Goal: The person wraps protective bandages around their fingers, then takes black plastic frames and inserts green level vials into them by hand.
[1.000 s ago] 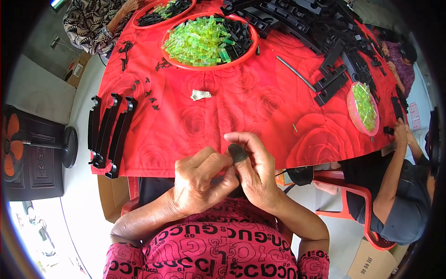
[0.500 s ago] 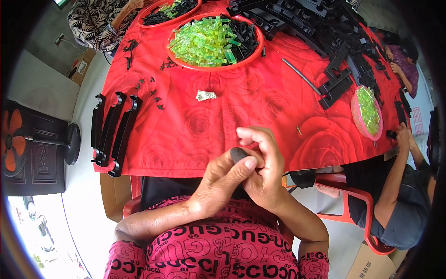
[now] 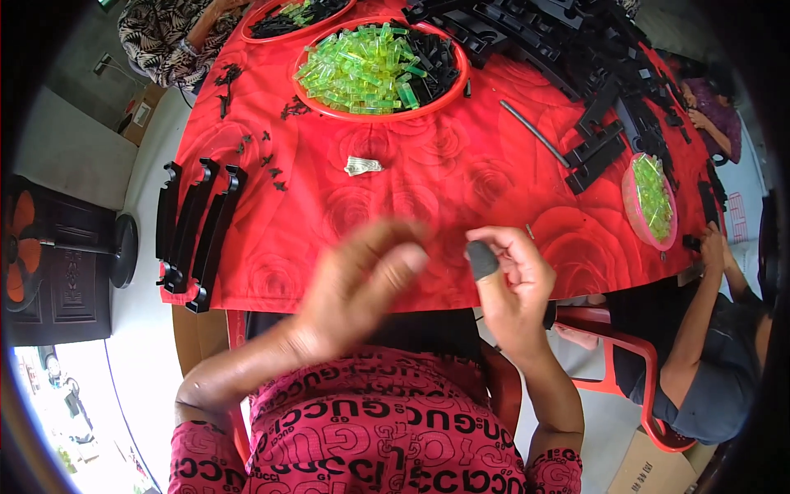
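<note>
Over the near edge of the table, my left hand (image 3: 358, 284) is blurred by motion, its thumb apart from its stretched fingers and nothing visible in it. To its right, my right hand (image 3: 516, 284) has loosely curled fingers, and I see nothing held there either. A dark grey finger cot (image 3: 482, 259) covers the right thumb's tip. The two hands are apart. Beyond them on the red cloth lies a small crumpled whitish piece (image 3: 363, 166). Left of my left hand rest three long black plastic parts (image 3: 216, 239), side by side.
A red basin (image 3: 387, 118) holds yellow-green and black pieces, with another basin (image 3: 304, 34) behind it. Black plastic parts (image 3: 527, 45) pile up at far right. A metal rod (image 3: 533, 132) and a pink basket (image 3: 635, 210) lie nearer. A co-worker (image 3: 712, 362) sits at right.
My hands were together with the left thumb against the covered right thumb. Now they have separated, the left moving left and the right moving right.
</note>
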`<state>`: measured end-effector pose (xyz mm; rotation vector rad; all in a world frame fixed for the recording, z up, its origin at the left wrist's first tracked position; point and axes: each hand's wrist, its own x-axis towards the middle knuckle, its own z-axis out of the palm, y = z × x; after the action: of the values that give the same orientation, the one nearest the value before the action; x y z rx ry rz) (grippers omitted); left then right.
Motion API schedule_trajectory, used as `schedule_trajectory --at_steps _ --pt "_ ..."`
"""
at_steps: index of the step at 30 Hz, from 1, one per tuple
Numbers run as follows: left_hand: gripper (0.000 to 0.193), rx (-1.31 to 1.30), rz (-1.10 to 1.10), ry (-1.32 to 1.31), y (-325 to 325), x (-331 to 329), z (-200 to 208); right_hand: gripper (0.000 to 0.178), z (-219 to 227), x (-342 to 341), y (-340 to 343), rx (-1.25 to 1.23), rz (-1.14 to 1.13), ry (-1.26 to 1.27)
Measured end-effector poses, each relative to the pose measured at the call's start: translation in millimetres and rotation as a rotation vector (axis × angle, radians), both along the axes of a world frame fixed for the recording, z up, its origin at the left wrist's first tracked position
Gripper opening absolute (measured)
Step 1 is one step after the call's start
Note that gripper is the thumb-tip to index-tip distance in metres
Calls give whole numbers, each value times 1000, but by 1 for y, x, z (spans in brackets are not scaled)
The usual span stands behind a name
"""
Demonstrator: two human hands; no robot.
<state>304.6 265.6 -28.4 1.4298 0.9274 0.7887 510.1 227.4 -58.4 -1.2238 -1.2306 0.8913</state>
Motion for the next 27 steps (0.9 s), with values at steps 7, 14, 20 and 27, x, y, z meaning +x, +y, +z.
schedule_trajectory --at_steps 7,14,20,27 --pt "33 846 213 617 96 -31 -33 31 -4 50 10 152 -241 -1069" --pt "12 809 139 695 105 -27 -47 33 -11 95 37 119 -260 -866" --pt "11 893 137 630 76 -45 -52 74 -23 64 -26 -61 -23 -1309" --pt "9 735 77 681 59 -71 -48 82 -25 41 -66 -151 25 -1196"
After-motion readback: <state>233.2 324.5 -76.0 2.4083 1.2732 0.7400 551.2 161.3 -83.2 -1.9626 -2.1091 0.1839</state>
